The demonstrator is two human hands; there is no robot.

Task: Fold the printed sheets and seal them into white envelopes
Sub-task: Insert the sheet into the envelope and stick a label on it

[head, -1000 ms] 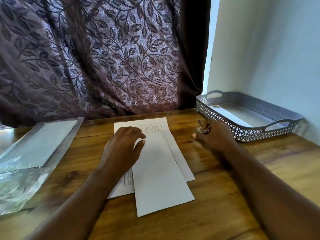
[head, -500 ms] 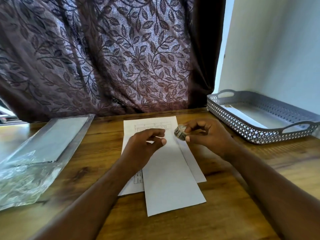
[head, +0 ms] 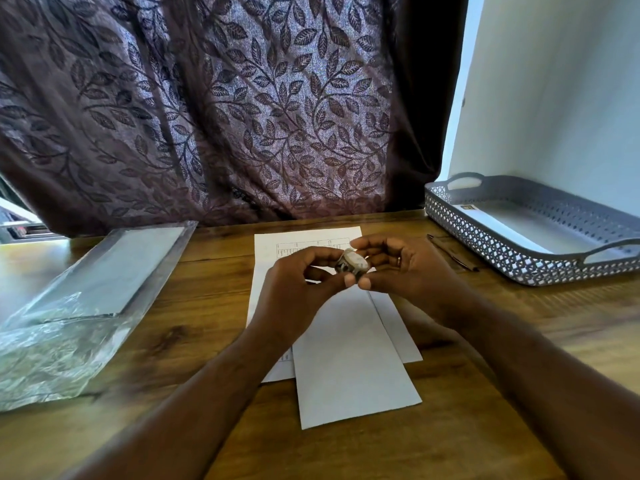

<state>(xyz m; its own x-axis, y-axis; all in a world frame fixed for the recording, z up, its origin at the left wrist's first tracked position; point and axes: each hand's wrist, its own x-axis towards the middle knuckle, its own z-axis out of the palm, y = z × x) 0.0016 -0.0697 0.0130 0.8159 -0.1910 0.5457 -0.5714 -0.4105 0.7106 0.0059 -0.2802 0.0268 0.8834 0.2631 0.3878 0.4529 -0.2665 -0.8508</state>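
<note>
Both curled hands, my left hand (head: pixel 298 282) and right hand (head: pixel 412 271), are pinching a small whitish roll (head: pixel 353 263) above the white paper envelope (head: pixel 349 358) lying across the printed sheet (head: pixel 277 244).

Wood-grain table (head: pixel 166 341) in foreground. Dark leaf-patterned curtain (head: pixel 242 116) behind, backlit, reaching table's far edge. Plain white wall (head: pixel 554 98) at right. Daylight strip (head: pixel 460 81) between curtain and wall. Window (head: pixel 20 223) sliver far left.

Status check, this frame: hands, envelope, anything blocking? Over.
Left hand and right hand both pinch a small roll, likely tape, above the paper. White envelope lies flat across the printed sheet. Nothing blocking it.
</note>
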